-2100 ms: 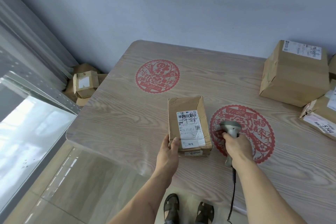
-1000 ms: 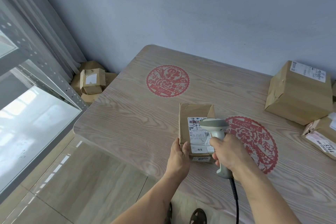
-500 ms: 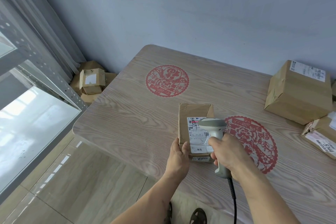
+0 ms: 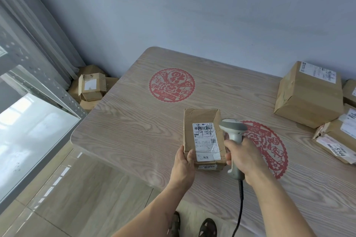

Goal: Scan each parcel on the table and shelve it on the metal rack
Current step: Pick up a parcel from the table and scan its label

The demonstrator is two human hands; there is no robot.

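Scanning: my right hand point(image 4: 244, 158) grips the barcode scanner point(image 4: 234, 136), its head hanging just right of the parcel's shipping label point(image 4: 206, 142).
Steadying: my left hand point(image 4: 183, 165) curls over the parcel point(image 4: 202, 136) at its near-left corner, thumb on top; the parcel lies flat on the table point(image 4: 134, 131), near the front edge.
Aim: I should swing the head left, over the label's barcode (no beam shows on it).
Next: the metal rack point(image 4: 38, 86) stands left of the parcel.
Waiting: more cartons point(image 4: 308, 94) sit well right of the parcel.
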